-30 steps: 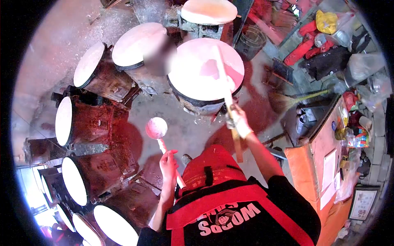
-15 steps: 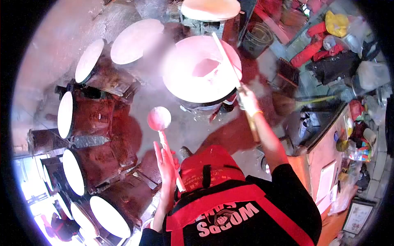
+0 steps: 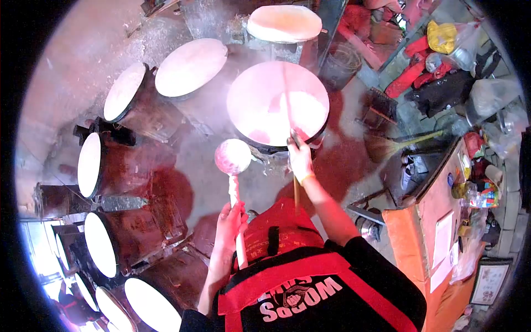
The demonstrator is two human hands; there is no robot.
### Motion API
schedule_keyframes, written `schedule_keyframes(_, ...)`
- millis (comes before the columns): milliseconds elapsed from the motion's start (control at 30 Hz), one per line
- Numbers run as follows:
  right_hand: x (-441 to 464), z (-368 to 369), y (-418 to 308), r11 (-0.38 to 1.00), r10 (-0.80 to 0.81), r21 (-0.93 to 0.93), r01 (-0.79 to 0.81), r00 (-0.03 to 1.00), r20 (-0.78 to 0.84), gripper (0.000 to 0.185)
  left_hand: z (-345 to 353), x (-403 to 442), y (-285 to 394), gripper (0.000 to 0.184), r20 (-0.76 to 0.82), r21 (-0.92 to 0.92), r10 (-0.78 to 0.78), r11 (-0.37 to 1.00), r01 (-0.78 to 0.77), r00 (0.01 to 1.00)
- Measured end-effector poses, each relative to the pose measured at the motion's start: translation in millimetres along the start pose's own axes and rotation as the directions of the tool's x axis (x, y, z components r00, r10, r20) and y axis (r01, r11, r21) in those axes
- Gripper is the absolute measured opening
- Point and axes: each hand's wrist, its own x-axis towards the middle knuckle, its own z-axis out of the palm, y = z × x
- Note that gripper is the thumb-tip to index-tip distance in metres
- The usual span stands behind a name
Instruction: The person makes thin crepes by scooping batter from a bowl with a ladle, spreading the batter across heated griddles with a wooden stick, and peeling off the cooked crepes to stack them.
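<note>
My left hand (image 3: pixel 229 224) is wrapped round the wrapped handle of a round-headed ladle (image 3: pixel 233 157), whose pinkish head points up and away from me. My right hand (image 3: pixel 300 160) grips a long stick (image 3: pixel 286 99). The stick's far part lies over the big round vessel (image 3: pixel 249 94), which has a pale pink surface with a brighter patch at the right. Its lower end passes below my right hand beside the red cap (image 3: pixel 287 232). Whether the stick touches the surface is unclear. The ladle's head is just below the vessel's left front edge.
More round-topped vessels (image 3: pixel 191 67) curve round the left side, and another pale one (image 3: pixel 284 24) stands behind. At the right are an orange-sided table (image 3: pixel 406 238), a dark bucket (image 3: pixel 340 65), a broom (image 3: pixel 387 146) and red and black bundles.
My right hand and the stick have shifted left, with the stick now more upright. The ladle has moved right and slightly up, and the fingers of my left hand have closed round its handle.
</note>
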Motion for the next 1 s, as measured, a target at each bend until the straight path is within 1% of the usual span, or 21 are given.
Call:
schedule_keyframes(33,4.1,-7.4,-18.8,0.968,0.231,0.089,-0.235,0.971,0.059,0.039,-2.0,-0.9,1.7,0.022,-0.003,0.013,-0.02,1.0,0.02,1.0)
schedule_keyframes(100,-1.8,-32.4,-19.1,0.98,0.175,0.095,-0.175,0.984,0.016,0.039,-10.9,-1.4,2.7,0.022,0.004,-0.015,-0.061,0.998,0.061,0.998)
schedule_keyframes(133,-2.8,-39.2,26.6,0.977,0.1,0.199,-0.08,0.991,-0.094,0.041,-14.7,0.0,3.1,0.022,0.009,-0.035,-0.076,0.997,0.076,0.997)
schedule_keyframes(167,-15.9,-41.7,12.1,0.952,0.275,0.183,-0.244,0.946,-0.173,0.041,-18.0,1.5,3.1,0.021,0.013,-0.054,-0.077,0.996,0.078,0.997)
schedule_keyframes(200,-29.2,-40.2,10.6,0.96,0.271,0.127,-0.248,0.938,-0.215,0.04,-22.9,0.3,1.7,0.021,0.012,-0.069,-0.086,0.994,0.087,0.996)
schedule_keyframes(233,-36.3,-33.1,19.6,0.983,0.186,0.036,-0.183,0.956,-0.229,0.04,-26.5,-0.6,1.2,0.021,0.012,-0.08,-0.097,0.992,0.098,0.995)
schedule_keyframes(300,-38.0,-16.8,35.2,0.99,0.004,-0.137,-0.023,0.99,-0.139,0.038,-28.6,0.6,4.5,0.02,0.018,-0.07,-0.126,0.989,0.127,0.992)
schedule_keyframes(367,-27.8,-15.6,4.7,0.988,0.12,-0.105,-0.116,0.992,0.038,0.038,-31.7,0.4,5.7,0.019,0.03,-0.047,-0.139,0.989,0.141,0.99)
schedule_keyframes(433,0.8,-41.3,14.5,0.984,0.176,-0.027,-0.176,0.984,-0.011,0.03,-35.0,-0.3,4.8,0.019,0.045,-0.018,-0.132,0.991,0.133,0.99)
schedule_keyframes(467,13.5,-49.2,41.3,0.996,0.091,0.015,-0.09,0.993,-0.074,0.03,-34.2,-2.8,6.8,0.018,0.034,0.003,-0.124,0.992,0.124,0.992)
schedule_keyframes(500,8.6,-53.3,17.7,0.999,0.035,0.014,-0.033,0.977,-0.208,0.029,-31.3,-6.9,10.3,0.018,0.022,0.02,-0.113,0.993,0.113,0.993)
schedule_keyframes(533,1.8,-60.0,22.8,0.991,0.123,-0.031,-0.128,0.984,-0.127,0.038,-29.5,-9.8,10.8,0.017,0.008,0.035,-0.105,0.994,0.105,0.994)
schedule_keyframes(567,-9.9,-54.9,20.1,0.989,0.143,-0.015,-0.144,0.988,-0.06,0.038,-29.9,-9.3,8.6,0.017,0.005,0.025,-0.108,0.994,0.108,0.994)
schedule_keyframes(633,-37.1,-36.8,29.4,0.973,0.049,-0.229,-0.032,0.997,0.067,0.039,-30.9,-7.0,3.7,0.016,0.001,0.007,-0.114,0.993,0.114,0.993)
schedule_keyframes(667,-44.6,-28.2,13.9,0.955,-0.134,-0.251,0.157,0.985,0.106,0.039,-31.4,-7.7,2.9,0.017,0.009,0.015,-0.112,0.994,0.112,0.994)
schedule_keyframes(733,-33.5,-34.3,0.6,0.975,0.083,-0.219,-0.04,0.978,0.193,0.037,-31.3,-7.8,3.7,0.017,0.027,0.034,-0.097,0.995,0.096,0.995)
schedule_keyframes(767,-23.0,-43.3,-25.1,0.954,0.108,-0.294,-0.067,0.986,0.127,0.035,-29.8,-8.9,5.3,0.016,0.024,0.048,-0.109,0.993,0.108,0.994)
schedule_keyframes(800,-7.4,-45.5,-15.9,0.974,0.082,-0.218,-0.07,0.995,0.048,0.034,-29.9,-8.8,6.9,0.017,0.027,0.054,-0.114,0.992,0.112,0.993)
schedule_keyframes(833,2.9,-52.6,-8.2,0.956,0.207,-0.208,-0.204,0.978,-0.008,0.034,-30.3,-9.2,8.0,0.018,0.03,0.062,-0.121,0.991,0.119,0.992)
schedule_keyframes(900,10.8,-62.9,-5.3,0.947,0.247,-0.225,-0.23,0.968,0.051,0.036,-25.6,-8.3,13.3,0.021,0.012,0.139,-0.142,0.98,0.139,0.99)
schedule_keyframes(1000,-42.8,-68.1,-25.7,0.956,0.003,-0.282,0.078,0.961,0.277,0.038,-24.5,11.9,17.1,0.017,0.09,0.174,-0.122,0.979,0.104,0.988)
